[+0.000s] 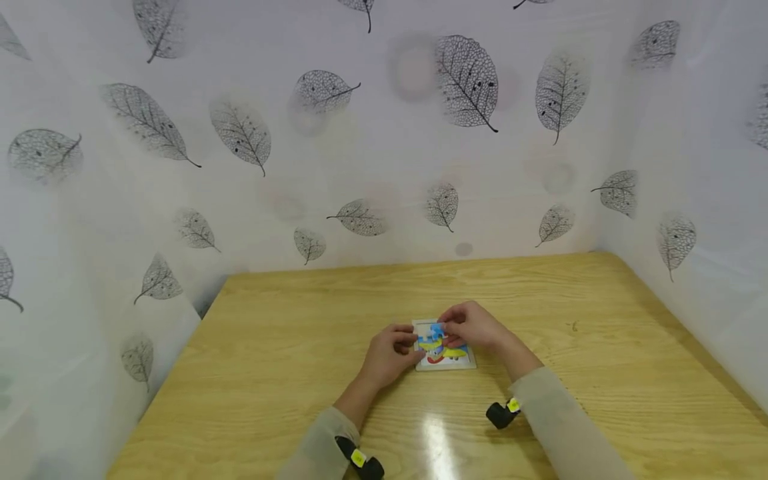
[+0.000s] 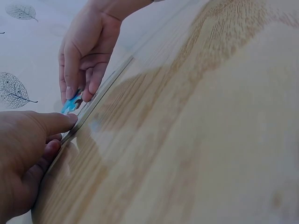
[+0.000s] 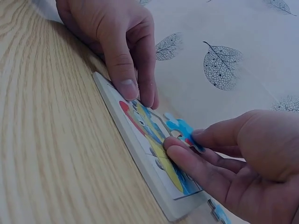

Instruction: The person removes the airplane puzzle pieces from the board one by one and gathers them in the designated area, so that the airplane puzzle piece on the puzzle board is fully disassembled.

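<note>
A small jigsaw puzzle board (image 1: 450,367) with a pale frame and a colourful cartoon picture lies flat on the table. My left hand (image 1: 387,357) grips its left edge, the thumb (image 3: 125,86) resting on the frame. Between thumb and fingers, my right hand (image 1: 477,325) pinches a blue puzzle piece (image 3: 180,127) with a bit of red on it. The piece is tilted just above the upper part of the board, where some bare backing shows. In the left wrist view the blue piece stands clear above the board's edge, and the board's face is hidden there.
The wooden table (image 1: 288,333) extends around the board on all sides. Another blue puzzle piece (image 3: 218,212) shows by the board's right end, partly behind my right hand. White leaf-patterned sheets (image 1: 384,153) hang behind the table and at both sides.
</note>
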Action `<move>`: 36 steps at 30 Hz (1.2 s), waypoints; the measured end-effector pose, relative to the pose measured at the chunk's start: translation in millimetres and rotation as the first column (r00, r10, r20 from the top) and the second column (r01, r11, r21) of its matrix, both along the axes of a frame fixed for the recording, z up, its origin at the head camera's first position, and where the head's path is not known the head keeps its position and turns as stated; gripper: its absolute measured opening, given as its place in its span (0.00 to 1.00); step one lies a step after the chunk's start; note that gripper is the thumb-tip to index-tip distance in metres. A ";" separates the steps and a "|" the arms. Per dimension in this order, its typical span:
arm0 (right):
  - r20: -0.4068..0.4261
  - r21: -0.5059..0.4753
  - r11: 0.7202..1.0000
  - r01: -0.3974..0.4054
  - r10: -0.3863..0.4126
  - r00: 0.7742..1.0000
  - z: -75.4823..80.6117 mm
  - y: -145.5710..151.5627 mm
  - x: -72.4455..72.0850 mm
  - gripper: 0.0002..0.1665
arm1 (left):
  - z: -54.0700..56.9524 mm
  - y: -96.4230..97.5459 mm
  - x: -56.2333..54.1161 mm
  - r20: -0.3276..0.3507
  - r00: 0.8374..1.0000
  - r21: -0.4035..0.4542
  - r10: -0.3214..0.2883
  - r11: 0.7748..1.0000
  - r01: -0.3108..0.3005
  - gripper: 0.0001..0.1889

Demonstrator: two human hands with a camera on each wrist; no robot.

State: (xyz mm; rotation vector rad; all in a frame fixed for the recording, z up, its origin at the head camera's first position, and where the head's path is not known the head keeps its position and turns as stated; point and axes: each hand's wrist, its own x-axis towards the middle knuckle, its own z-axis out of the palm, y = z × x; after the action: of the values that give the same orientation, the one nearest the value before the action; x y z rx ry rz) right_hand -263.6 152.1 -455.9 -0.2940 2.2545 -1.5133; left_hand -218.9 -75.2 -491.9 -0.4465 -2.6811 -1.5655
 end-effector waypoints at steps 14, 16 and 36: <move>0.067 -0.114 0.991 -0.074 0.082 0.994 -5.8 30.0 -5.0 0.25 | -0.6 1.4 1.7 -0.002 1.000 0.012 0.004 1.000 -0.004 0.16; 0.077 -0.127 0.990 -0.055 0.065 0.995 -5.2 35.9 -6.5 0.26 | -0.3 1.4 1.6 -0.005 1.000 0.007 0.007 1.000 -0.007 0.16; 0.048 -0.072 0.994 0.085 -0.082 0.996 1.0 96.5 -9.0 0.26 | 0.2 1.5 0.7 0.010 1.000 -0.003 0.009 1.000 -0.009 0.16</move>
State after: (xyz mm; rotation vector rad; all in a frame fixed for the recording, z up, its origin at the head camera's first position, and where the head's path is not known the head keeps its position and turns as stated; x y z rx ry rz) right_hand -272.5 248.6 -454.9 -0.1874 2.2044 -1.6316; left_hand -218.2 -73.7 -491.7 -0.4276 -2.6895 -1.5656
